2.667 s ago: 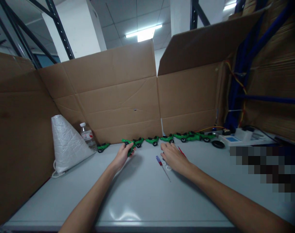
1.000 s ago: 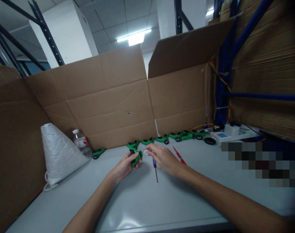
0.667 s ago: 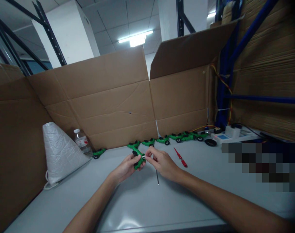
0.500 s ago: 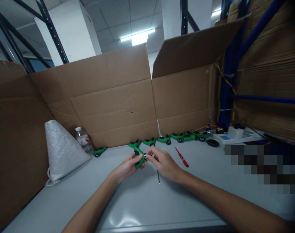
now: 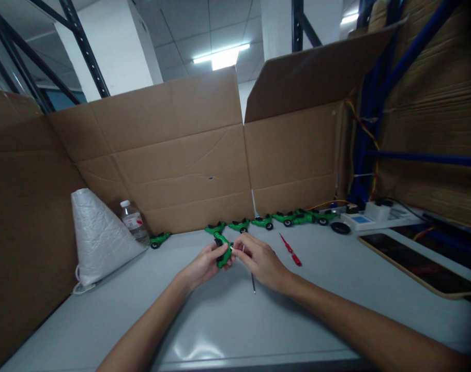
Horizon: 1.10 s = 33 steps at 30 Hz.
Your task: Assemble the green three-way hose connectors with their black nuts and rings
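1. Holding a green toy car (image 5: 223, 253), the left hand (image 5: 201, 266) has its fingers clamped around the body; the car is lifted clear of the bench (image 5: 227, 320), tilted with one end raised.
2. Right hand (image 5: 260, 259): fingertips pinched together at the near end of the toy car, touching it. A small pale part seems to sit at that spot, too small to identify.
3. Thin metal shaft of a screwdriver (image 5: 253, 283) lying on the bench just below the right hand; its handle is hidden by the hand.
4. Red-handled tool (image 5: 290, 251) lying flat on the bench, just to the right of the right hand.
5. Row of green toy cars (image 5: 274, 220) with black wheels, standing along the foot of the cardboard wall (image 5: 188, 155); one further green car (image 5: 159, 238) stands apart to the left.
6. White woven sack (image 5: 99, 236), cone-shaped, at the left of the bench, with a plastic water bottle (image 5: 133, 222) upright just behind it.
7. Dark flat panel (image 5: 417, 263) with a pale rim, lying at the right edge of the bench.
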Motion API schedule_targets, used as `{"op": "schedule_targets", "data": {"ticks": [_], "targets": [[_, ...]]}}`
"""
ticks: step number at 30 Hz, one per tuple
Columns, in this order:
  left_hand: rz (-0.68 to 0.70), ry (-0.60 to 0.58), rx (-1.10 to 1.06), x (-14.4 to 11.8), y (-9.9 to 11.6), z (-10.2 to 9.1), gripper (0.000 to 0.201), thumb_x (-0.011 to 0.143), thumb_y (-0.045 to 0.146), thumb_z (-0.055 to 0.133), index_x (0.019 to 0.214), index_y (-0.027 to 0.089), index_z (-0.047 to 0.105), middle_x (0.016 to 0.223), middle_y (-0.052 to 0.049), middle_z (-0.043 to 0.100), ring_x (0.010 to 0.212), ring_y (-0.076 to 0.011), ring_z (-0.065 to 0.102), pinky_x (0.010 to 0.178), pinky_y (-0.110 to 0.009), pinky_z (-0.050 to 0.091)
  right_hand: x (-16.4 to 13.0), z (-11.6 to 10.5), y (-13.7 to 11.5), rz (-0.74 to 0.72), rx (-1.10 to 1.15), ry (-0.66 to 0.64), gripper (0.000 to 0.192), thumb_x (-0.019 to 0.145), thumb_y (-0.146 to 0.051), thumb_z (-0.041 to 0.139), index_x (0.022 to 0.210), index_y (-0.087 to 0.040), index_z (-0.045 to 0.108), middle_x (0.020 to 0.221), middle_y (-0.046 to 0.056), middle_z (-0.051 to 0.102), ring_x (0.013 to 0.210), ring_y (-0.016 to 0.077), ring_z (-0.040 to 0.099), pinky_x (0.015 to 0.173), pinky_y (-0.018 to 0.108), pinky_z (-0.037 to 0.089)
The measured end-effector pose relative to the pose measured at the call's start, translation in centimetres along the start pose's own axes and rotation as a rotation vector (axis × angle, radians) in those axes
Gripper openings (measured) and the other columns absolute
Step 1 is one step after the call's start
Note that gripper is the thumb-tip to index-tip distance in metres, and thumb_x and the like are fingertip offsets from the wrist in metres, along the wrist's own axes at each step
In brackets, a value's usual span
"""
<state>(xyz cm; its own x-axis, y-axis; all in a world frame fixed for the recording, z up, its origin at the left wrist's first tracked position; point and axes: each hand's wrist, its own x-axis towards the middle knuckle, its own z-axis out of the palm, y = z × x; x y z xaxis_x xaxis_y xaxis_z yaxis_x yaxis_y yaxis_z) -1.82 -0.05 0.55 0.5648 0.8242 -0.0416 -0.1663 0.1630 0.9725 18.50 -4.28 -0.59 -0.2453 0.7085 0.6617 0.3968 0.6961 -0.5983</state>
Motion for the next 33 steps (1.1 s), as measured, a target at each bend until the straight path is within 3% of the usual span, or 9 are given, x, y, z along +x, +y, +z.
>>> {"op": "schedule_targets", "data": {"ticks": [3,5,10,16,21,24,27,30,33], "targets": [[-0.008,0.003,0.008,0.0,0.0,0.1,0.039,0.083,0.045,0.086,0.095,0.013,0.067,0.085,-0.009,0.07,0.073,-0.0157,0.063,0.065,-0.027,0.043,0.1,0.4,0.4,0.032,0.083,0.002,0.015,0.103,-0.029,0.054,0.092,-0.021,0.059,0.089,0.002,0.062,0.084,0.0184,0.059,0.079,0.031,0.045],[-0.011,0.0,0.016,-0.1,0.2,0.2,0.039,0.083,0.045,0.086,0.093,0.013,0.067,0.084,-0.008,0.07,0.072,-0.0152,0.063,0.066,-0.027,0.043,0.3,0.8,0.8,0.131,0.25,-0.003,0.018,0.099,-0.036,0.062,0.09,-0.022,0.057,0.085,0.0,0.06,0.078,0.0172,0.06,0.072,0.03,0.046],[-0.076,-0.044,0.017,-0.7,0.6,0.2,0.038,0.085,0.046,0.084,0.097,0.013,0.069,0.086,-0.008,0.07,0.073,-0.0154,0.063,0.067,-0.027,0.043,0.7,1.2,1.9,0.421,0.709,-0.055,0.059,0.069,-0.053,0.09,0.097,-0.024,0.048,0.089,-0.003,0.058,0.069,0.0152,0.062,0.059,0.027,0.047],[-0.128,-0.097,0.041,-1.0,0.4,0.8,0.04,0.085,0.047,0.083,0.1,0.014,0.065,0.082,-0.005,0.065,0.071,-0.0133,0.058,0.063,-0.024,0.038,0.5,0.1,1.9,0.525,0.87,-0.234,0.057,0.072,-0.053,0.09,0.102,-0.023,0.052,0.081,-0.003,0.064,0.063,0.0129,0.062,0.061,0.026,0.045],[-0.103,-0.137,0.193,-0.7,0.0,0.9,0.042,0.088,0.054,0.075,0.097,0.016,0.061,0.077,-0.002,0.057,0.063,-0.0123,0.048,0.057,-0.025,0.033,0.7,0.1,2.9,0.396,0.643,-0.261,0.046,0.077,-0.051,0.084,0.097,-0.021,0.054,0.071,-0.004,0.063,0.059,0.0141,0.061,0.057,0.026,0.044],[-0.08,-0.156,0.372,-0.7,0.1,0.8,0.043,0.092,0.057,0.069,0.093,0.015,0.063,0.072,0.0,0.053,0.061,-0.0122,0.042,0.055,-0.025,0.03,0.4,0.1,2.6,0.322,0.489,-0.3,0.028,0.085,-0.037,0.075,0.096,-0.021,0.055,0.07,-0.004,0.063,0.061,0.0153,0.061,0.057,0.025,0.043],[-0.073,-0.155,0.512,-0.9,0.5,1.0,0.043,0.094,0.059,0.063,0.096,0.015,0.065,0.076,-0.002,0.055,0.063,-0.0132,0.041,0.055,-0.025,0.03,-0.1,-0.2,1.4,0.219,0.141,-0.322,0.009,0.088,-0.022,0.067,0.089,-0.021,0.058,0.07,-0.003,0.065,0.066,0.0157,0.061,0.06,0.024,0.037],[-0.052,-0.128,0.583,-1.1,1.0,1.2,0.041,0.096,0.056,0.06,0.096,0.016,0.068,0.087,-0.005,0.061,0.072,-0.0156,0.047,0.06,-0.025,0.036,-0.5,-0.6,0.4,0.109,-0.204,-0.35,0.004,0.091,-0.021,0.065,0.095,-0.022,0.064,0.082,0.002,0.072,0.078,0.0197,0.066,0.067,0.026,0.038],[-0.051,-0.123,0.606,-1.3,1.6,1.1,0.04,0.097,0.054,0.057,0.086,0.016,0.065,0.076,-0.002,0.057,0.065,-0.0143,0.042,0.055,-0.026,0.032,-0.7,-0.5,0.1,0.059,-0.358,-0.331,0.006,0.096,-0.022,0.06,0.1,-0.021,0.066,0.087,0.006,0.075,0.084,0.0226,0.069,0.072,0.028,0.04]]}}
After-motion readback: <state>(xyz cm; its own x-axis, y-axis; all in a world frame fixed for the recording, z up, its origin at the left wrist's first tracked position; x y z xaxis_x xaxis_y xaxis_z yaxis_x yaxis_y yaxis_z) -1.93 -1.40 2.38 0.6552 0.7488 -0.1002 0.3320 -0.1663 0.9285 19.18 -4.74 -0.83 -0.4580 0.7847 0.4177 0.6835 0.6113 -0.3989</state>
